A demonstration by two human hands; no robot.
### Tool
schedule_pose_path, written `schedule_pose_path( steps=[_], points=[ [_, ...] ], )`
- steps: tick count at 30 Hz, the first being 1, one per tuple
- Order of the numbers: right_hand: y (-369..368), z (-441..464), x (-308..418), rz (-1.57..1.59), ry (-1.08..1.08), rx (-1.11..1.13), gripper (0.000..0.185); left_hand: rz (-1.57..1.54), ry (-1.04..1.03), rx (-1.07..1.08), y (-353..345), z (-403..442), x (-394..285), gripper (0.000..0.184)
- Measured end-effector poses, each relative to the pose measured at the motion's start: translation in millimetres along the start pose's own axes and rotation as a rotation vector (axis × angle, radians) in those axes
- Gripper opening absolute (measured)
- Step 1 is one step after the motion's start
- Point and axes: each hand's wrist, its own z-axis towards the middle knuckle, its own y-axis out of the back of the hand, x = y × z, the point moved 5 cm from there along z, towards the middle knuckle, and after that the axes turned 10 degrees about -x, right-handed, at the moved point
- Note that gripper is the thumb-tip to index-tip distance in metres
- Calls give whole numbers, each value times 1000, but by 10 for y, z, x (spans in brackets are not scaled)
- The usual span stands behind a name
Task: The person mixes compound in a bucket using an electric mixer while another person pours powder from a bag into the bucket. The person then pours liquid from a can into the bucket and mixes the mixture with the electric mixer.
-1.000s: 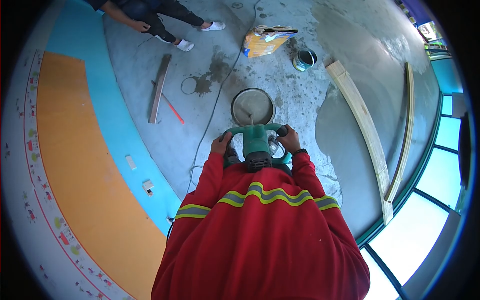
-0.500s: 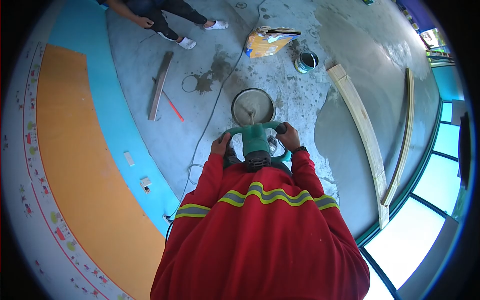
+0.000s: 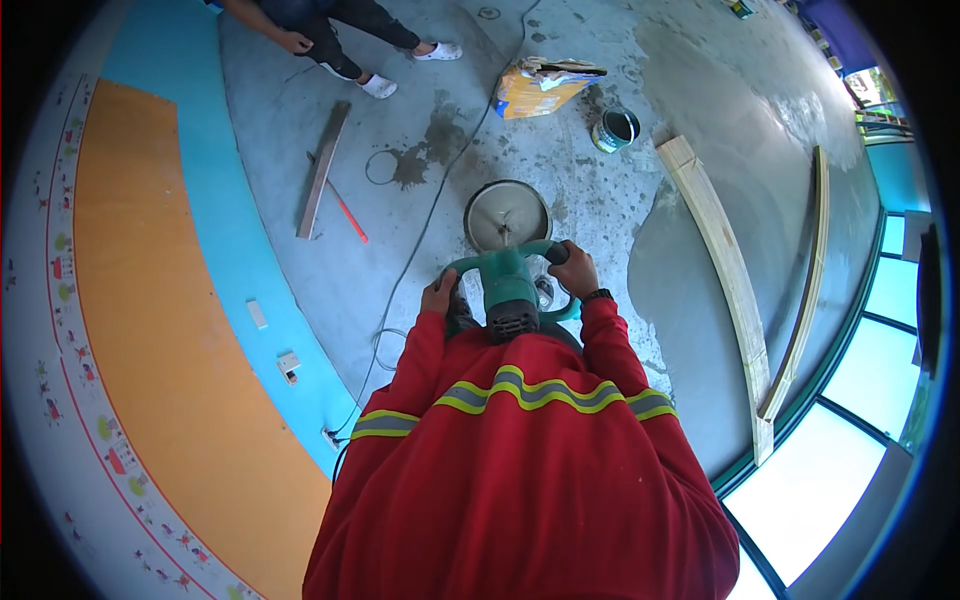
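Note:
A green handheld electric mixer (image 3: pixel 509 282) with a black motor end is held upright in front of my red jacket. My left hand (image 3: pixel 438 293) is wrapped round its left handle, and my right hand (image 3: pixel 575 270), with a dark watch at the wrist, grips the right handle. The mixer's shaft goes down into a round bucket (image 3: pixel 470 236) of smooth grey mix. Whatever is on the shaft's lower end is hidden in the mix. Parts of my shoes show beneath the mixer.
Several things lie on the concrete floor: a wooden board (image 3: pixel 322 172), a red-handled tool (image 3: pixel 349 214), a torn yellow sack (image 3: pixel 540 92) and a dark bucket (image 3: pixel 615 129). Long timbers (image 3: pixel 725 255) rest on wet grey screed at right. A cable (image 3: pixel 433 215) crosses the floor. Another person (image 3: pixel 340 45) sits at the far left.
The view has shifted very slightly, so the surroundings sit a little lower. Both hands keep the same grip on the mixer, and its shaft stays in the bucket.

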Motion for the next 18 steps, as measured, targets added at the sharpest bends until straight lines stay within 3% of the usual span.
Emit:
schedule_pose_path(
  steps=[10,18],
  points=[
    [20,-67,-86,48,-57,-14,45,161,-115,-74,-27,510,360,89],
    [5,-137,-195,71,-101,-39,43,213,-137,-11,-64,516,206,86]
  ],
)
